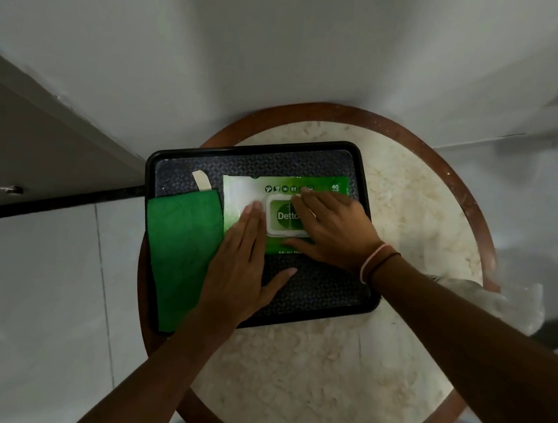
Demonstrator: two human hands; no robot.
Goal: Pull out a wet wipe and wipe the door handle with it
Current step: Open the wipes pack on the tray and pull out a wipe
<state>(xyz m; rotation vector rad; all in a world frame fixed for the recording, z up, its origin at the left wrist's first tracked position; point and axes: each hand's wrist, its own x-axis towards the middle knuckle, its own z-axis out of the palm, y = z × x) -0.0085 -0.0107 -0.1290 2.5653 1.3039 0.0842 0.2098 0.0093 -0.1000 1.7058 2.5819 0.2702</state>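
A green and white wet wipe pack (242,190) lies flat on a black tray (314,284). Its white flip lid (282,217) with a green round label is closed. My left hand (239,269) lies flat, fingers together, pressing on the pack's left part beside the lid. My right hand (334,229) rests over the lid's right side, fingers spread across its top edge and thumb at its lower edge. No wipe is out. The door handle is not in view.
A folded green cloth (180,252) lies on the tray's left part and hangs over its edge. The tray sits on a round marble table (340,372) with a wooden rim, against a white wall (287,57). A crumpled clear plastic bag (502,300) lies at the table's right edge.
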